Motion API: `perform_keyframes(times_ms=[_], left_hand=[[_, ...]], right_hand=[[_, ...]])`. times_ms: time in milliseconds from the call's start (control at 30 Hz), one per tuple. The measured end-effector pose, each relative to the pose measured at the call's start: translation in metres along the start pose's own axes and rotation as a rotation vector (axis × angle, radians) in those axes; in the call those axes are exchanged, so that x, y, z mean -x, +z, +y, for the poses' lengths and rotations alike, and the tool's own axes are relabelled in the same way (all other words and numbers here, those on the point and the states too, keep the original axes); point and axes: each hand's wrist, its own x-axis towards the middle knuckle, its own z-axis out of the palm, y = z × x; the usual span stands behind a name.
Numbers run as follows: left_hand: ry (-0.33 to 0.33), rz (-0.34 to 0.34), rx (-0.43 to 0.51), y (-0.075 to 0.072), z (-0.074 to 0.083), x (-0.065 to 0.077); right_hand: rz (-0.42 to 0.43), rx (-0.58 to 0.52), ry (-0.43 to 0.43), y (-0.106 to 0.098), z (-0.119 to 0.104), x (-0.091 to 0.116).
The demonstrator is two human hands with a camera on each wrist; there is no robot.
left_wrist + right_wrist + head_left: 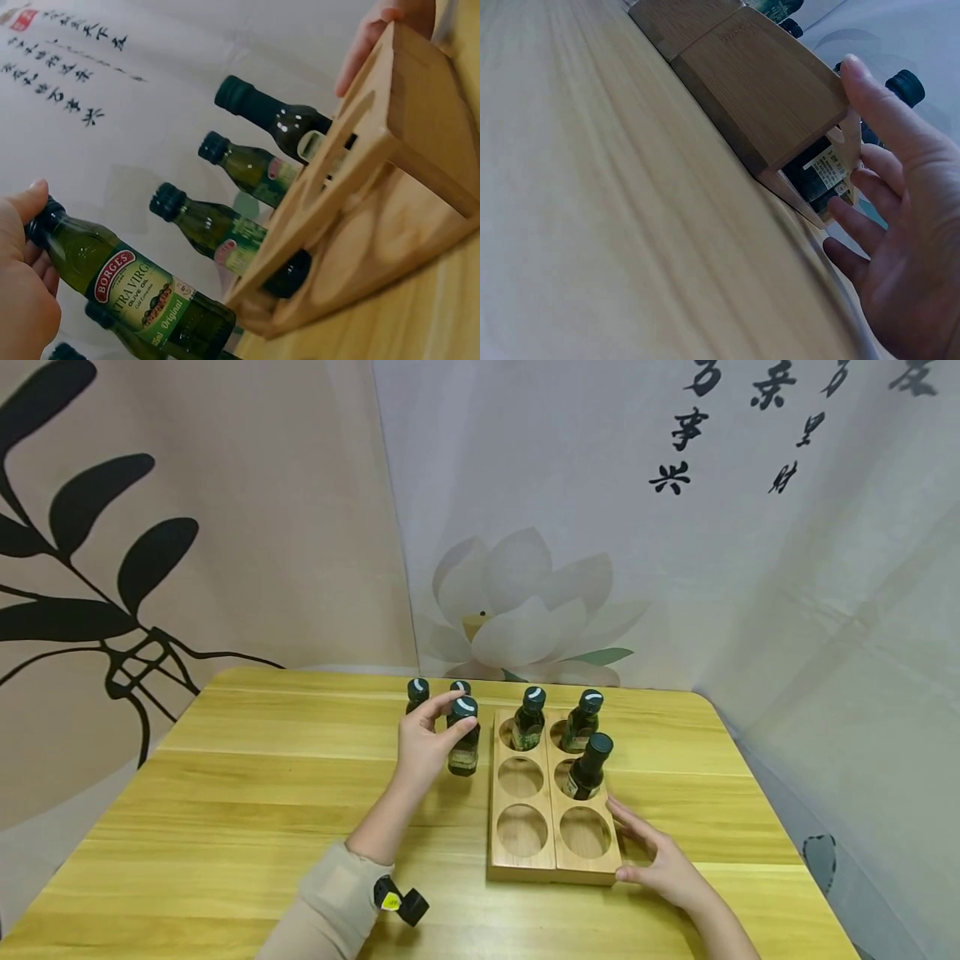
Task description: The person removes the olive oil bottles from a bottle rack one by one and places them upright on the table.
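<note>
My left hand (426, 750) pinches a small green olive oil bottle (463, 753) by its dark cap, left of the wooden bottle rack (555, 872). Its label (142, 296) reads "Borges" in the left wrist view, and the bottle tilts there. Two small bottles stand in the rack's back row, one at left (528, 727) and one at right (582, 727). A darker bottle with a long cap (591, 768) leans in the right middle hole. Beside the rack's front right corner is my right hand (660, 864), thumb at the corner, fingers loosely bent along the side.
Two more small bottles, one at left (417, 693) and one partly hidden (460, 687), stand on the wooden table (262, 777) behind my left hand. A printed cloth (525, 460) hangs behind the table's back edge. The rack's left middle hole and both front holes hold no bottle.
</note>
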Motion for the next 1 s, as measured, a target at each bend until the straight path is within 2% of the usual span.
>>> perform_keyframes(times_ms=[233,667,867,1000], left_hand=[[-0.042,0.001,-0.051,-0.005,-0.015,0.004],[-0.085,0.032,-0.082,-0.007,-0.038,0.010],[-0.050,0.025,-0.074,-0.008,-0.022,0.017],[-0.054,0.030,-0.096,-0.008,-0.015,0.019]], right_hand=[[0.000,-0.008,-0.001,0.000,0.003,0.000],[-0.003,-0.012,-0.005,0.001,0.000,0.000],[-0.003,-0.012,0.001,0.000,0.001,0.000],[-0.003,-0.018,0.004,0.000,0.002,-0.001]])
